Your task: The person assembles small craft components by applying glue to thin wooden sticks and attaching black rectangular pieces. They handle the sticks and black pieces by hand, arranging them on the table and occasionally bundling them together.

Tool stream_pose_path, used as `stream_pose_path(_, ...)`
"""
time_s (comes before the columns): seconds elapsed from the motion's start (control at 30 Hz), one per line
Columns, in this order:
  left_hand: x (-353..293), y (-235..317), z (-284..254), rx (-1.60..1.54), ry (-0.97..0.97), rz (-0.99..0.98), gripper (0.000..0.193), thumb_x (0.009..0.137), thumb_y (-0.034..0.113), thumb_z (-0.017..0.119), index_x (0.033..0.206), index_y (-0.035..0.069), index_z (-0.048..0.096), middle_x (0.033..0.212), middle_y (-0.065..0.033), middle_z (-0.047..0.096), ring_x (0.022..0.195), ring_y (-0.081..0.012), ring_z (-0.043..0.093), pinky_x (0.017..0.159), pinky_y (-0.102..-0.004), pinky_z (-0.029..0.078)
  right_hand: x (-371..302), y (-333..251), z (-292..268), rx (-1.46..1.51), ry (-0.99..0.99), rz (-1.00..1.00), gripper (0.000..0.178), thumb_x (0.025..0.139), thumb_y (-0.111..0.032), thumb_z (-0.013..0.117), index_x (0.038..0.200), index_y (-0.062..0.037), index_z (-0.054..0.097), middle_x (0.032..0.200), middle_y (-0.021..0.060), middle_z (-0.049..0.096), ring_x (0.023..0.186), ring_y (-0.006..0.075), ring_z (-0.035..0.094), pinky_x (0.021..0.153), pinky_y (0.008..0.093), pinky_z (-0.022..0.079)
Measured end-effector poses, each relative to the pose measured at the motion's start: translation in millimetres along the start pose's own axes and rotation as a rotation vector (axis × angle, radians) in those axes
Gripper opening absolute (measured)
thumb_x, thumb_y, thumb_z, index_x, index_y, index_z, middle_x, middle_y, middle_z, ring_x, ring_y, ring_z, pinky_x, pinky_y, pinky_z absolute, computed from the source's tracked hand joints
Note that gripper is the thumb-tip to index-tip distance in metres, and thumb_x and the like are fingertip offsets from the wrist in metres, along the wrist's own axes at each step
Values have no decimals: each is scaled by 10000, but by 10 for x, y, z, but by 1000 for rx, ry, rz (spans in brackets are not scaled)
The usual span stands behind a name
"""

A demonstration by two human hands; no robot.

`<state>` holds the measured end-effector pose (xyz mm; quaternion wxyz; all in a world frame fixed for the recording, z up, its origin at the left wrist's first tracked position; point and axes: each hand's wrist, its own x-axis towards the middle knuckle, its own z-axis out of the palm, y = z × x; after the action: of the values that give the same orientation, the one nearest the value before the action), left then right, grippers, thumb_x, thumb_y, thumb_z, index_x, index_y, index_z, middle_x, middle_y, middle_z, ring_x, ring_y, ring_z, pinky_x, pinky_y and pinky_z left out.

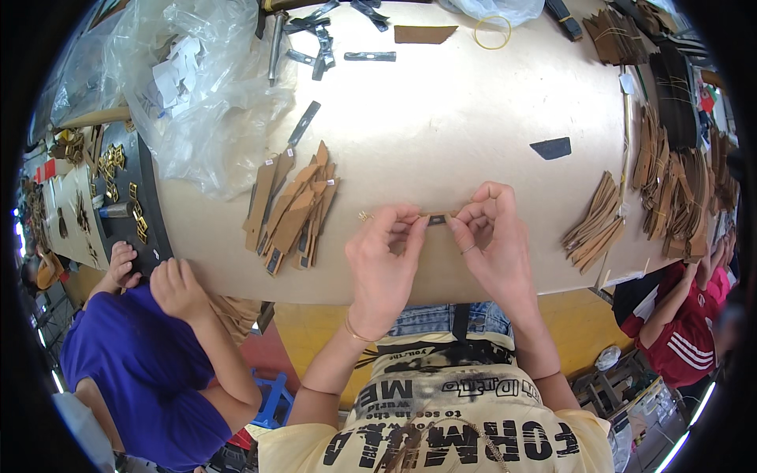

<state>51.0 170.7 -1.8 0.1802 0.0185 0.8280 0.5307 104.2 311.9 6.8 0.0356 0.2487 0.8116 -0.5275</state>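
Both of my hands are raised just over the near edge of the table. My left hand pinches one end of a small dark strip piece with brown edges between thumb and fingers. At its other end, the thumb and fingertips of my right hand are closed on the same piece. The strip's ends are hidden under my fingers. To the left of my left hand lies a loose pile of brown leather strips, some with dark backs and small white labels. A bundle of brown strips lies to the right of my right hand.
A clear plastic bag spreads over the left. Farther back lie black strips, a metal rod tool, a brown piece and a rubber band. Co-workers sit on both sides; gold buckles lie near the left one.
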Motion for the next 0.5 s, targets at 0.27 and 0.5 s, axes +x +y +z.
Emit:
stream_pose_path(0.27,-19,-12,35,89,37,92,129,832,-17,747,939,-19,676,818,-112,710,738,-164,711,685,-273,579,-8,26,25,-59,24,-52,316,884,-18,685,1096,-33,452,752,69,630,634,160,622,590,290,496)
stream_pose_path(0.5,-85,-161,23,310,177,350,203,810,-55,730,989,36,699,969,-122,643,778,-214,651,652,-311,529,-21,53,48,-105,39,-91,334,875,-36,700,1095,-44,449,749,59,629,617,152,608,577,292,493)
